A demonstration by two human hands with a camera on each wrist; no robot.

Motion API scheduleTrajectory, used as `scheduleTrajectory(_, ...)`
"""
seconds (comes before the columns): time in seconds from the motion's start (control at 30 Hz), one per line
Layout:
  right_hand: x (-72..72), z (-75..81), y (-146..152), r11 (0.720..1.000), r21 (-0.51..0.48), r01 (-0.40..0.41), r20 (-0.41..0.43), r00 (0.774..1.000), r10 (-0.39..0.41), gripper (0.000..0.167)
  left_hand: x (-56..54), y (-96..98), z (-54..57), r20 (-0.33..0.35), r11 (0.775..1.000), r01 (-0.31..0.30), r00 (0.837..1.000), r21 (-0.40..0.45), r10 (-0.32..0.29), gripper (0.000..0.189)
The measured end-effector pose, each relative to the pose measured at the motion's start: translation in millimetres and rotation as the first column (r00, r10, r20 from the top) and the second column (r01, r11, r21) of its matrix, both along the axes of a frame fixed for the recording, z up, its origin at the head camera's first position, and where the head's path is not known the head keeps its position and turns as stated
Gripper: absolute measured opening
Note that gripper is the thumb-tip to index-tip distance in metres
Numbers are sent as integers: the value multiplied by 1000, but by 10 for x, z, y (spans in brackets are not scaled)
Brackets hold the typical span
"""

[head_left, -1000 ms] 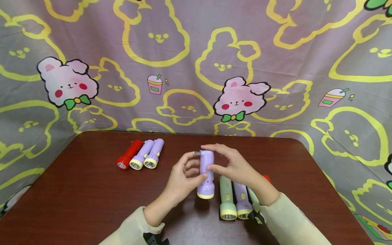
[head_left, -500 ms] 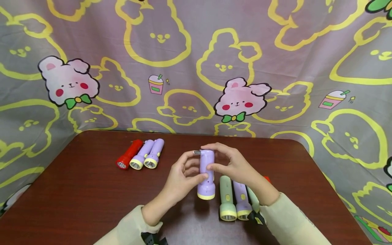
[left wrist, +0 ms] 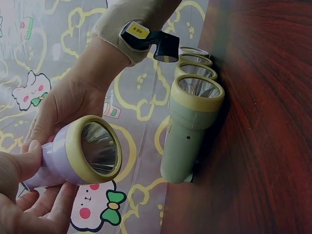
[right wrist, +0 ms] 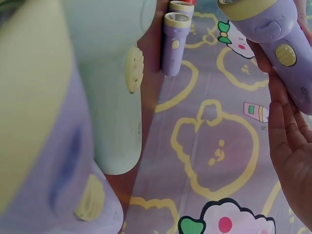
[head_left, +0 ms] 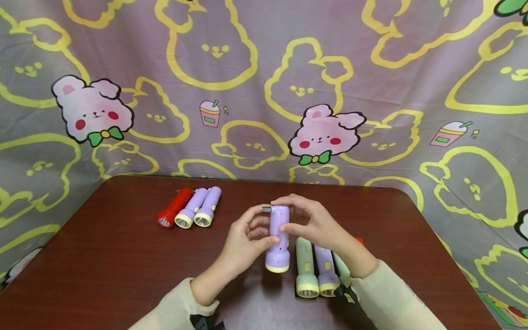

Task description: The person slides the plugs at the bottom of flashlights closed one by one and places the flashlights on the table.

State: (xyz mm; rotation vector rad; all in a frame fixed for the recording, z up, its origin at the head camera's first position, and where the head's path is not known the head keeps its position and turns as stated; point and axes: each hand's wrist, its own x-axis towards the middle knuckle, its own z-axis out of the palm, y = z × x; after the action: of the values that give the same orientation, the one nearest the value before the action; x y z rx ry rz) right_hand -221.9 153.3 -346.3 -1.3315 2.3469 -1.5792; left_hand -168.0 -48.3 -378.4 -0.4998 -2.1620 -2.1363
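Purple held flashlight [head_left: 279,251]: reflector [left wrist: 100,147] in left wrist view, not head view.

The person's bare left hand [head_left: 244,238] grips, thumb opposing curled fingers. The bare right hand [head_left: 311,221] faces it, fingers bent. Both cream-cloth-sleeved forearms [head_left: 175,303] angle inward.

- A smooth lilac flashlight [head_left: 275,228], pinched between the thumbs and fingers of the left hand [head_left: 243,240] and right hand [head_left: 311,220], clear of the tabletop [head_left: 123,266]
- Lens end down, nearly upright, its wide head rimmed by a pale yellow ring [head_left: 277,269]
- Reflector [left wrist: 101,147] silvery, looking unlit
- Metal prongs [head_left: 266,209] jutting sideways at the top (pointing to the left hand's side)
- Ribbed yellow switch [right wrist: 286,55] on its body, facing the right wrist camera
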Motion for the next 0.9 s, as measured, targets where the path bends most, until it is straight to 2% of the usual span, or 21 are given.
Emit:
scheduleTrajectory(0.27, 20, 17, 13, 1000, -11, -5, -28, 1000, 5, 47, 31, 11, 13, 16, 999, 10, 1000, 41, -11, 64)
scheduleTrajectory(0.47, 28, 36, 30, 1000, -17, 0, -69, 998, -1, 46, 52, 27, 45, -12, 998, 27, 1000, 58, -27, 65)
scheduleTrajectory(0.9, 57, -10, 10, 998, -43, 48, -19, 999, -49, 45, 62, 10, 42, -18, 998, 30, 999, 50, -30, 65)
